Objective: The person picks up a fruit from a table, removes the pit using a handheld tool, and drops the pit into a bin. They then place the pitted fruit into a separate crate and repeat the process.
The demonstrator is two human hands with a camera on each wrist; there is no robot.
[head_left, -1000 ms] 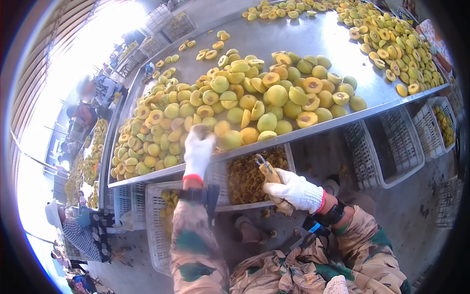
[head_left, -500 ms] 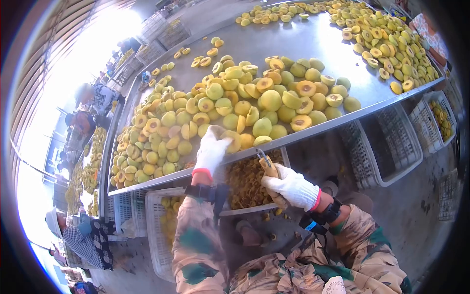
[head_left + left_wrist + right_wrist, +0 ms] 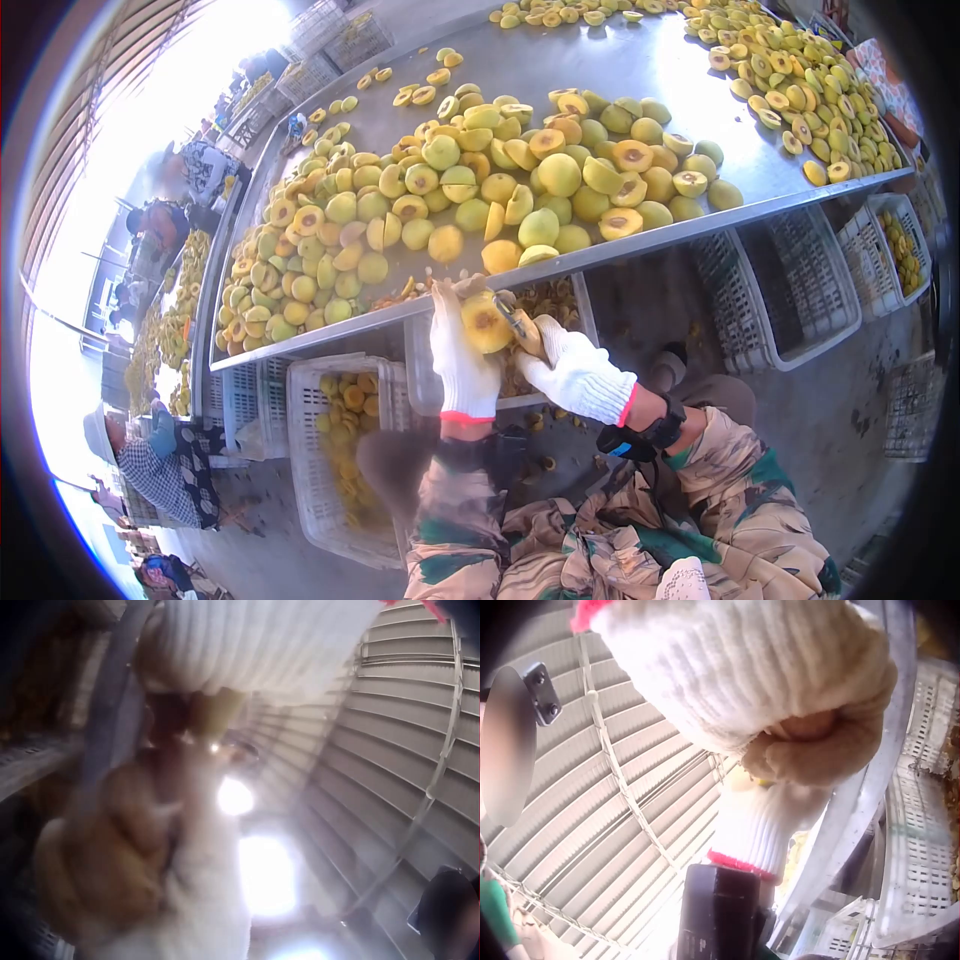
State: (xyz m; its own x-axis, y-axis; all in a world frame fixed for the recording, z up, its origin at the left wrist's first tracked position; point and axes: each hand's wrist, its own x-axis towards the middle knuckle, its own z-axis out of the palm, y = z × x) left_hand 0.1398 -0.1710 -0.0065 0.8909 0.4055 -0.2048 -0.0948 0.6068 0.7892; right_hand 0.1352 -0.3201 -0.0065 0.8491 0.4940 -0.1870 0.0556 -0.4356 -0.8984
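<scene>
My left hand [image 3: 465,355], in a white knit glove with a red cuff, grips a yellow peach half [image 3: 484,325] just in front of the table's edge. Its cut face is turned up toward the tool. My gloved right hand [image 3: 582,378] holds a pitting tool [image 3: 526,330] with a wooden handle and a metal end. That metal end lies against the fruit's cut face. In the right wrist view, curled, soiled glove fingers [image 3: 825,761] wrap the wooden handle [image 3: 808,726]. The left wrist view is blurred, with the peach half mostly hidden.
A metal table [image 3: 640,80] carries piles of peach halves [image 3: 560,175]. Below its edge stand a crate of pit scraps [image 3: 548,300], a crate of peach halves [image 3: 350,440] and white plastic crates [image 3: 790,290]. Several people work at another table on the left, including one in a hat [image 3: 165,470].
My left hand has taken a peach half from the pile and brought it back over the edge. My right hand has moved slightly left, bringing the tool to the fruit.
</scene>
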